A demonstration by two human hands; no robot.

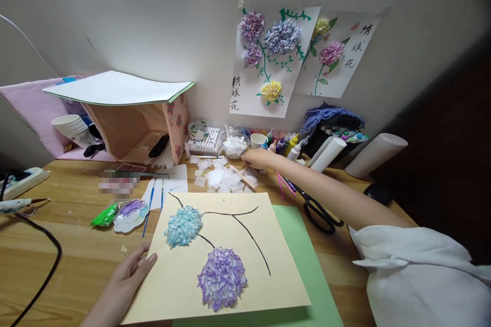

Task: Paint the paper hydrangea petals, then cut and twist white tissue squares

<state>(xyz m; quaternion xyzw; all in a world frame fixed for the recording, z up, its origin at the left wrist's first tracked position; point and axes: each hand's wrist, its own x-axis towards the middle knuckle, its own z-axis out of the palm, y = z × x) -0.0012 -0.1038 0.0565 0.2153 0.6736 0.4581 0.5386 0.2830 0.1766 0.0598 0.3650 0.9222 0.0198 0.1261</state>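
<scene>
A cream sheet of paper point(172, 283) lies in front of me, its left edge gripped between the thumb and curled fingers of my left hand point(132, 276). On it are a blue paper flower point(183, 226), a purple paper flower point(222, 279) and dark drawn stems point(251, 237). My right hand point(255, 158) reaches far across the table beside a clear bowl of white paper bits point(235, 147). Its fingers are pressed together, and what they hold, if anything, is hidden. Just below them, a wooden stick point(244, 177) rests on loose white paper pieces point(220, 176).
Under the cream paper is a green sheet point(303, 255). Black scissors point(318, 212) lie beneath my right forearm. Paint bottles point(293, 148) and a white cup point(259, 140) stand behind. To the left are brushes point(161, 194), a petal-shaped palette point(131, 216) and a glue gun point(19, 206).
</scene>
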